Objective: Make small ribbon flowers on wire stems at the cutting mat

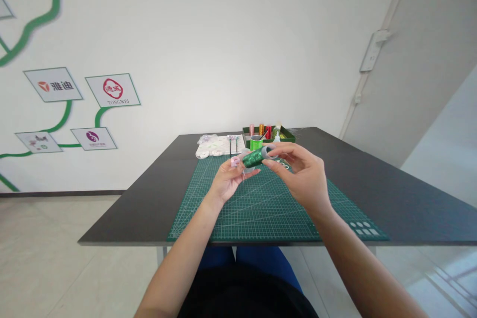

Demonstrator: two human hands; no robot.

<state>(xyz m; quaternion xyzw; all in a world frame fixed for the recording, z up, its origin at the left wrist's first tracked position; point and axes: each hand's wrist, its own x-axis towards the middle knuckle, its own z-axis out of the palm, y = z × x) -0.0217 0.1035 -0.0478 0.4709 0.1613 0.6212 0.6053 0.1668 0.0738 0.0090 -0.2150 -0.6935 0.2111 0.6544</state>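
Note:
My right hand (303, 176) grips a spool of shiny green thread (253, 159) by its pale grey end, thumb and fingers closed around it. The spool is tilted above the cutting mat (261, 213), its far end close to my left hand (228, 179). Between the thumb and fingers of my left hand is a small pink piece (235, 161), its kind unclear. A whitish, translucent item shows behind the spool by the left fingers, partly hidden. A thin pale strand hangs beneath the left thumb.
A green tray (290, 135) with several thread spools stands at the back. Before it are a bright green pot (256, 143) and a small white-tipped bottle (277, 137). Left of these, thin dark tools lie on a white cloth (219, 146). A white wall rises behind the black table (149, 198).

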